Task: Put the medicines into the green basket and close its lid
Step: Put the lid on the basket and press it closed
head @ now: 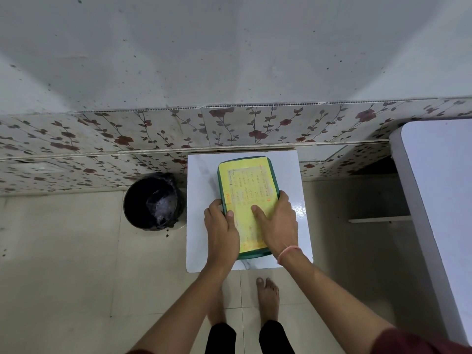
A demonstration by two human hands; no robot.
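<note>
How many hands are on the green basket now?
2. The left hand grips the green basket on its left; the right hand on its right, thumb on the yellow lid.

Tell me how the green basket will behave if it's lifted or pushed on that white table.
The green basket looks like rigid plastic, so it should lift without flexing. Broad and rectangular, it seems unlikely to tip or roll. The glossy white table may let it slide easily.

1. The place was a plain room in a home.
2. Floral-patterned wall panels [153,139] lined the lower wall.
3. Beige floor tiles [63,264] carried a black lined bin [153,200] and a small white table [201,175].
4. The person's bare feet [267,295] stood on the tiles.
</note>
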